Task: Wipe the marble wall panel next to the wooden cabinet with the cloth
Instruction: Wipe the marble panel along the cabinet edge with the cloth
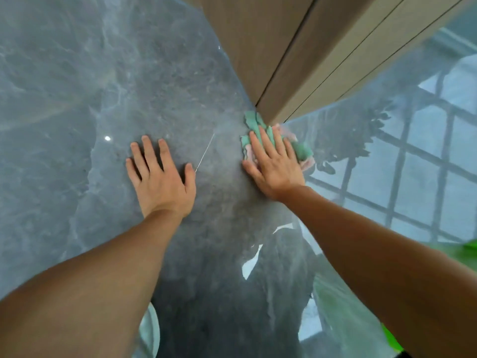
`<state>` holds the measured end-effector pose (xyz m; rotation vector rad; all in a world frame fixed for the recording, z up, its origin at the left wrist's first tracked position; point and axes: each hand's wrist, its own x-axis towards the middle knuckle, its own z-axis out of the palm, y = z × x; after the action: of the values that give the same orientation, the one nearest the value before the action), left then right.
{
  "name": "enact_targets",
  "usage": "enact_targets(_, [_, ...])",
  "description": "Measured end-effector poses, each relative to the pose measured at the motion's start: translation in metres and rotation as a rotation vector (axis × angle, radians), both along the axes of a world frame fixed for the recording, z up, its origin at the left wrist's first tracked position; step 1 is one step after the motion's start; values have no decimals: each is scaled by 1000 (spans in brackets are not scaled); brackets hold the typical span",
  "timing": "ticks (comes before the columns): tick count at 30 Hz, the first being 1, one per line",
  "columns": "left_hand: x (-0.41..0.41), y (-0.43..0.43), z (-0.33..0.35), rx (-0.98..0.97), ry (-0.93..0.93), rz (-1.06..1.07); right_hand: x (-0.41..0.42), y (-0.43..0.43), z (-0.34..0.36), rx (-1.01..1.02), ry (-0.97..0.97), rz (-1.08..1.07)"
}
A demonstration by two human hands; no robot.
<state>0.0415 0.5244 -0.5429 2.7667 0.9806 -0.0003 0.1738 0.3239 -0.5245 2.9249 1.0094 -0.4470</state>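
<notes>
The right hand (pixel 275 165) lies flat, fingers spread, pressing a crumpled green and pink cloth (pixel 302 149) against the glossy grey marble wall panel (pixel 154 81), just below the light wooden cabinet (pixel 296 60); the left hand (pixel 161 175) rests open and empty, palm on the marble

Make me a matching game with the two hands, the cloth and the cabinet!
Things:
1. left hand
2. right hand
3. cloth
4. wooden cabinet

Descriptions:
A. green and pink, crumpled
B. flat on the bare marble, holding nothing
C. tan, with thin dark lines
D. pressing the cloth against the marble

Pairs: 1-B, 2-D, 3-A, 4-C
</notes>
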Motion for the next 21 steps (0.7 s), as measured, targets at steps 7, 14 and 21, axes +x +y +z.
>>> enact_targets(7, [-1,0,-7,15,-26,-11,49,-62,-2,-63,-92,108])
enact_targets(14, [-2,3,-12,24,-94,-21,96,-105,0,-124,-79,102])
enact_targets(21, [0,0,-11,42,-60,-16,112,-77,-3,-19,-35,-851])
